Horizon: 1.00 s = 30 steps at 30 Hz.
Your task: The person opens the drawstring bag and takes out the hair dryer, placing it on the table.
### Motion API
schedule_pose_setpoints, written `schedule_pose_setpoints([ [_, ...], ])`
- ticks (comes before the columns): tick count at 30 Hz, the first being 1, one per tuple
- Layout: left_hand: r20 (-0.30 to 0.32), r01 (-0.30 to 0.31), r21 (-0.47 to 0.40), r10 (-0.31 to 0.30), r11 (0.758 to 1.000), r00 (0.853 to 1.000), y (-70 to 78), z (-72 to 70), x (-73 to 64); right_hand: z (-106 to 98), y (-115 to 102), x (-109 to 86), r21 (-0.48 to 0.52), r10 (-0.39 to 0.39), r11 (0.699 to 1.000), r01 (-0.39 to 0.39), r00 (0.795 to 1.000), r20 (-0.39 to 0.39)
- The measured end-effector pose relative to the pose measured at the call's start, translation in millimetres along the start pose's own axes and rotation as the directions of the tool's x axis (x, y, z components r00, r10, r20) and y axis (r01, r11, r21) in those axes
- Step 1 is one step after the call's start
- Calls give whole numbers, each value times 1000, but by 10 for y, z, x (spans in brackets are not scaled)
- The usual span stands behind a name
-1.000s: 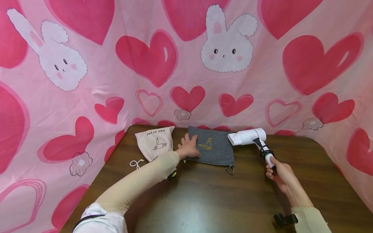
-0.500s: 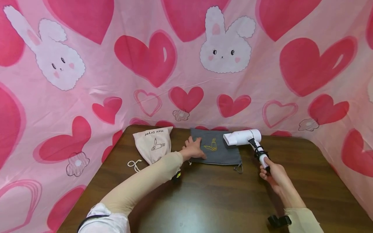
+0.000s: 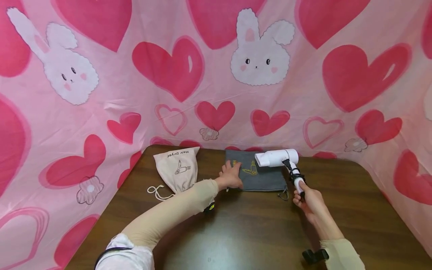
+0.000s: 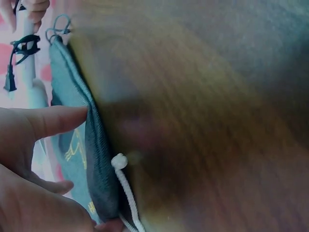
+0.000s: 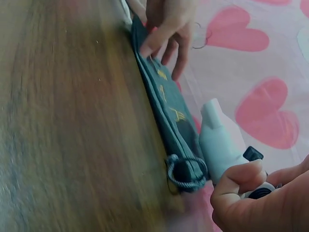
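Note:
My left hand (image 3: 230, 176) rests with spread fingers on the left end of a grey drawstring pouch (image 3: 266, 178), which lies flat on the table and bears a yellow hair dryer print. In the left wrist view, the thumb (image 4: 63, 119) touches the edge of the pouch (image 4: 72, 96). My right hand (image 3: 312, 200) grips the handle of a white hair dryer (image 3: 278, 158), its black cord (image 3: 293, 173) wound around the handle. The dryer's nozzle points left and overlaps the pouch's right part in the head view. In the right wrist view, the dryer (image 5: 217, 140) is beside the pouch's looped grey drawstring (image 5: 186, 171).
A cream drawstring pouch (image 3: 179, 168) marked "Hair Dryer" lies to the left, its white cord (image 3: 156, 192) loose on the wooden table (image 3: 236, 228). A pink cloth (image 3: 209, 86) with hearts and rabbits hangs behind the table and along its sides.
The grey pouch has slid right across the table along with my left hand. My right hand has carried the hair dryer left, so it now overlaps the pouch more in the head view.

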<state>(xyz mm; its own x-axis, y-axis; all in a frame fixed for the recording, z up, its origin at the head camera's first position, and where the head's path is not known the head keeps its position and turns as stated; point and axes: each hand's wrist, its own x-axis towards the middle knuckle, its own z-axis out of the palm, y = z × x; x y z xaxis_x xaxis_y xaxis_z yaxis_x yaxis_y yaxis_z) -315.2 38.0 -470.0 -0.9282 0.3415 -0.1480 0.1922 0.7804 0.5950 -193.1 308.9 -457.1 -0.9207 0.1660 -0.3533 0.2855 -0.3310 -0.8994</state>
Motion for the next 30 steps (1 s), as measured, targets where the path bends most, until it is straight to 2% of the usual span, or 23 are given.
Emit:
schedule_pose_setpoints([
  [4, -18, -18, -19, 17, 1000, 1000, 48, 18, -2, 60, 2, 9, 8, -2, 1000, 2, 1000, -24],
  [12, -29, 17, -24, -18, 1000, 999, 120, 83, 116, 146, 52, 16, 30, -23, 999, 24, 999, -48],
  [19, -45, 6, -42, -7, 999, 999, 178, 114, 99, 160, 101, 47, 47, -2, 999, 6, 996, -84],
  [30, -53, -12, 13, 13, 1000, 998, 295, 199, 162, 188, 107, 61, 52, -13, 999, 18, 995, -95],
])
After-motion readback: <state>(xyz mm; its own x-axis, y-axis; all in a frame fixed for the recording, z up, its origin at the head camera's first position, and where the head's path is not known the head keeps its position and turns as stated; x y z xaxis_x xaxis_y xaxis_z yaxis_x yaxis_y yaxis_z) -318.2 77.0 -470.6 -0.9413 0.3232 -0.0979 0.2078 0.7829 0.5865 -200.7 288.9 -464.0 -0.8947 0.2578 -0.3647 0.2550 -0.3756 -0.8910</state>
